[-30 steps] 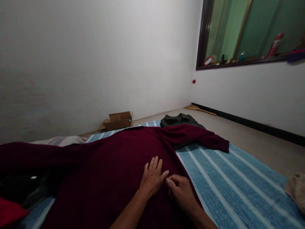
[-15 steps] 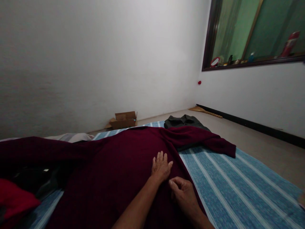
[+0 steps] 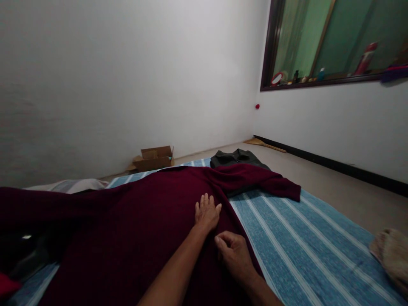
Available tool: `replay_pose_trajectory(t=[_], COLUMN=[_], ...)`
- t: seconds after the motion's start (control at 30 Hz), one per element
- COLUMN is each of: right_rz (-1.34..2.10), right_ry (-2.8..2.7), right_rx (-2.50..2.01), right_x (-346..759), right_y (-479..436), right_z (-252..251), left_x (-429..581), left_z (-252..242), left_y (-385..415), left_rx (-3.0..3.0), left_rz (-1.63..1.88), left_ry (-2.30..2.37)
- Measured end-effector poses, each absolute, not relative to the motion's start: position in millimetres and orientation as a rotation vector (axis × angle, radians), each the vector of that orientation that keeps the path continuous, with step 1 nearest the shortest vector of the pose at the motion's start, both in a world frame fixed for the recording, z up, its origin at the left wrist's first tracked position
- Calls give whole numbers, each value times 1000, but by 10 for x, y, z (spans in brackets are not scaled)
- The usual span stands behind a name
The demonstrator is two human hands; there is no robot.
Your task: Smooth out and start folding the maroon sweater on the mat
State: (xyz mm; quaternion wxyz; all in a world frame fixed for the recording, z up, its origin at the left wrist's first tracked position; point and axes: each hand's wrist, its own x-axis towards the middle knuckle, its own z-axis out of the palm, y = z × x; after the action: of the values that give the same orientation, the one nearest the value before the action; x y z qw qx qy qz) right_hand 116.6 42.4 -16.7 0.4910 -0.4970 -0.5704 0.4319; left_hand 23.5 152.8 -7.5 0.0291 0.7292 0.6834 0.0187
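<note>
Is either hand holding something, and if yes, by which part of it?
The left hand holds nothing; it is spread on the maroon garment. The right hand is curled; whether it pinches anything cannot be told.

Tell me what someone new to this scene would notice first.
Probably the big maroon garment spread over the blue striped sheet, filling the lower middle with its sleeves out to both sides. Next come the two hands over it: the left hand flat with fingers spread, the right hand curled, closer to the viewer. Then the green-tinted window at upper right.
</note>
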Motion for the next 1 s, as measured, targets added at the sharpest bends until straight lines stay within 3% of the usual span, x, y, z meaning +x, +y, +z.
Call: replay_pose_trajectory(t=[1.0], right_rz=[1013], right_ry=[-1434], right_rx=[-1215], right_x=[1172], right_y=[411], right_z=[-162], left_x=[265], left_z=[-180], left_y=[1656], left_rx=[2418], left_rz=[28], left_ry=[1860])
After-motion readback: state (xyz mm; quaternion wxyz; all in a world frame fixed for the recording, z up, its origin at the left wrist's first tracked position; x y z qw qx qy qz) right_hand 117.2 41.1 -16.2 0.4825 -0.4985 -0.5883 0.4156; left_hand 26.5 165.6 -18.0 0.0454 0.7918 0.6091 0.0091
